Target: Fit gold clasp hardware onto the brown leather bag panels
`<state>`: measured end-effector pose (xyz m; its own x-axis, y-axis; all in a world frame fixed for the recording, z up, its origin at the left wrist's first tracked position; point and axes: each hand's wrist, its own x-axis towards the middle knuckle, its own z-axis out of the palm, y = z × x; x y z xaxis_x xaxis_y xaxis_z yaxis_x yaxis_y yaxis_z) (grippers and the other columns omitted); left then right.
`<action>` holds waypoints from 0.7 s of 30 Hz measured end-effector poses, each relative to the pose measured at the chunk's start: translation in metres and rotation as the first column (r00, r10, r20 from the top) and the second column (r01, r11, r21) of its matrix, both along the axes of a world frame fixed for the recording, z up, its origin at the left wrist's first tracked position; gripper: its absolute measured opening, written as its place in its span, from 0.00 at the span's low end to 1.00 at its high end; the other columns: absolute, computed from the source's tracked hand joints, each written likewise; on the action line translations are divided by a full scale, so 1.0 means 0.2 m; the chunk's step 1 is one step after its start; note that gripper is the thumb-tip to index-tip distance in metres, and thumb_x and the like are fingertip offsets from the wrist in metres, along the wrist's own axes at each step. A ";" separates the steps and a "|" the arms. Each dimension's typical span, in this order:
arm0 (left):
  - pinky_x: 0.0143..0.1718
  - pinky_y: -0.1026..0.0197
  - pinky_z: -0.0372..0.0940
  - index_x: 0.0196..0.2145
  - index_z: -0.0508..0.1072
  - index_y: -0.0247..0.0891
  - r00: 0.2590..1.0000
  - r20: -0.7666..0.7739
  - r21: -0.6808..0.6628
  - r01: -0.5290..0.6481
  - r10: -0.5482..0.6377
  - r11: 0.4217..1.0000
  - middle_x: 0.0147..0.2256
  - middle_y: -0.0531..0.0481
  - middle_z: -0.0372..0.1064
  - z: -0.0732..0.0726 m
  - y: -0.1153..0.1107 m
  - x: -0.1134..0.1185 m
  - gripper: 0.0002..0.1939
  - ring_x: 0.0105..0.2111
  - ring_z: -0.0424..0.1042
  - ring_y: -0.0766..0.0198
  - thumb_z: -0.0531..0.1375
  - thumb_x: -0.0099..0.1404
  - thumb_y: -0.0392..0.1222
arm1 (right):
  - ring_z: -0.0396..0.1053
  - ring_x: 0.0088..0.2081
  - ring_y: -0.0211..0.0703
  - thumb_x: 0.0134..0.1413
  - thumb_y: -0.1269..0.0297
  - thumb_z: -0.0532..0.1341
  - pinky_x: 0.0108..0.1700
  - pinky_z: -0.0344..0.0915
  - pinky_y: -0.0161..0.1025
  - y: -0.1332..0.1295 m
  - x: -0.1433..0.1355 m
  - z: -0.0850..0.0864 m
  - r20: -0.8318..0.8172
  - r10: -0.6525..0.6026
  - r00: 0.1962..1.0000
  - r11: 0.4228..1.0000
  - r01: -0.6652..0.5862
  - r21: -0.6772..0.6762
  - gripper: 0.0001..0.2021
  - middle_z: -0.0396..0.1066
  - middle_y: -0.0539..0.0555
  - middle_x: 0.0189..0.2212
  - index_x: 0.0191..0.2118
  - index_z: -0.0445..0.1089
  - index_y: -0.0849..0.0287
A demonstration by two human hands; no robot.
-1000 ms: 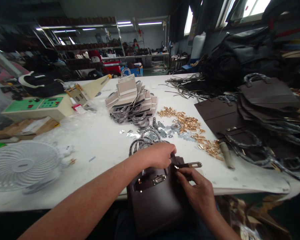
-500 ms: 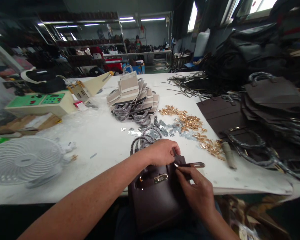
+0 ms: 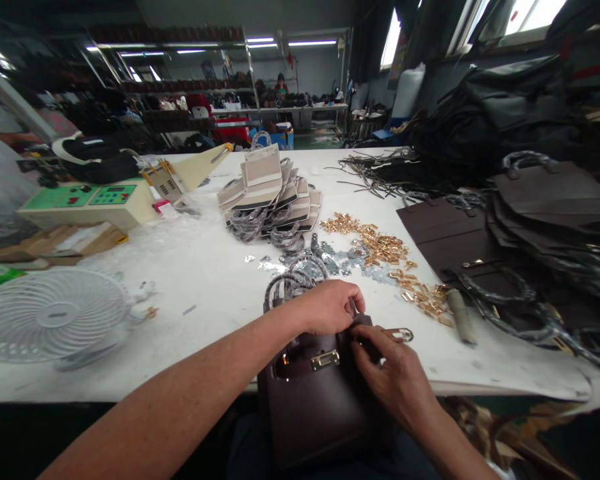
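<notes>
Since the earlier frame, we see the right hand (image 3: 387,360) shift over the strap (image 3: 399,335), so that only its metal-framed end shows past the fingers; the view itself has swung slightly, too.

The brown handbag (image 3: 325,420) is upright at the near edge of the white table (image 3: 200,280), its lower part over the lap, probably so that its top corner sits within easy reach of both hands. We find the left hand (image 3: 337,307) closed on that corner, fingers bent down over the edge, seemingly to steady the leather. The right hand's thumb and fingers are drawn together around the strap, though we cannot tell exactly what lies between the tips. The 2 hands almost meet, which likely keeps this small spot from flexing.

We notice the turn-lock plate (image 3: 325,361) on the bag's front, facing us. Its film-wrapped handles (image 3: 305,270) lean away towards the table, leaving the front uncovered. Just beyond, the silvery plates (image 3: 330,257) and gold fittings (image 3: 385,248) are spread loose, perhaps for easy picking, while the brown bag panels (image 3: 540,180) are stacked well to the right.
</notes>
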<state>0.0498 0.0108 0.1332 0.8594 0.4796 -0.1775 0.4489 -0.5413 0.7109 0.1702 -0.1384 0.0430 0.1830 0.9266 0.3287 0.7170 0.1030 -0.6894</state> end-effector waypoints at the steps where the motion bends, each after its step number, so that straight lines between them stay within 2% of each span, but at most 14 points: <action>1: 0.26 0.67 0.61 0.35 0.76 0.38 1.000 0.004 0.022 -0.004 0.004 1.000 0.28 0.54 0.75 0.00 -0.01 0.00 0.15 0.27 0.72 0.65 0.59 0.51 0.26 | 0.77 0.36 0.45 0.62 0.65 0.58 0.43 0.70 0.39 0.00 0.00 0.00 0.006 0.007 1.000 1.000 -0.007 -0.018 0.11 0.79 0.52 0.38 0.47 0.73 0.51; 4: 0.25 0.67 0.59 0.35 0.76 0.39 0.999 0.017 0.047 -0.029 0.028 0.998 0.28 0.54 0.75 0.00 -0.02 0.00 0.15 0.27 0.72 0.66 0.57 0.52 0.26 | 0.77 0.35 0.46 0.62 0.63 0.58 0.41 0.70 0.39 0.01 0.00 0.02 -0.010 -0.008 1.000 0.996 0.007 -0.085 0.10 0.79 0.52 0.38 0.46 0.74 0.50; 7: 0.25 0.67 0.59 0.36 0.75 0.39 0.999 0.016 0.050 -0.043 0.042 0.998 0.28 0.55 0.75 0.00 -0.02 0.01 0.15 0.27 0.72 0.65 0.58 0.52 0.26 | 0.77 0.36 0.47 0.62 0.61 0.58 0.41 0.70 0.40 0.02 0.00 0.04 -0.105 -0.039 0.994 0.989 0.024 -0.144 0.10 0.79 0.50 0.38 0.46 0.73 0.48; 11: 0.26 0.66 0.58 0.37 0.75 0.40 1.000 -0.003 0.071 -0.013 0.013 0.997 0.29 0.54 0.76 0.04 -0.03 0.00 0.16 0.28 0.72 0.65 0.58 0.52 0.26 | 0.76 0.30 0.47 0.59 0.55 0.61 0.34 0.69 0.39 0.03 0.01 0.06 -0.223 -0.156 0.962 0.960 0.095 -0.264 0.19 0.79 0.49 0.32 0.55 0.68 0.49; 14: 0.27 0.66 0.58 0.38 0.74 0.40 1.000 0.004 0.120 0.003 -0.004 0.993 0.30 0.54 0.76 0.08 -0.05 -0.01 0.15 0.29 0.73 0.65 0.57 0.55 0.26 | 0.76 0.32 0.48 0.55 0.53 0.65 0.34 0.69 0.39 0.04 0.02 0.08 -0.248 -0.203 0.947 0.952 0.132 -0.275 0.24 0.79 0.50 0.33 0.56 0.68 0.51; 17: 0.30 0.64 0.60 0.40 0.73 0.42 0.999 0.005 0.241 0.048 -0.050 0.969 0.31 0.54 0.77 0.11 -0.08 -0.01 0.13 0.31 0.74 0.63 0.58 0.59 0.29 | 0.77 0.38 0.50 0.50 0.50 0.69 0.38 0.70 0.39 0.06 0.03 0.08 -0.335 -0.170 0.927 0.966 0.090 -0.243 0.26 0.80 0.52 0.37 0.54 0.71 0.53; 21: 0.31 0.60 0.64 0.40 0.72 0.42 0.990 -0.092 0.457 0.138 -0.107 0.879 0.31 0.51 0.77 0.15 -0.14 -0.01 0.10 0.32 0.75 0.56 0.63 0.60 0.35 | 0.76 0.42 0.51 0.52 0.47 0.68 0.42 0.70 0.38 0.09 0.05 0.05 -0.534 -0.028 0.845 0.980 -0.082 -0.182 0.21 0.80 0.53 0.38 0.45 0.76 0.57</action>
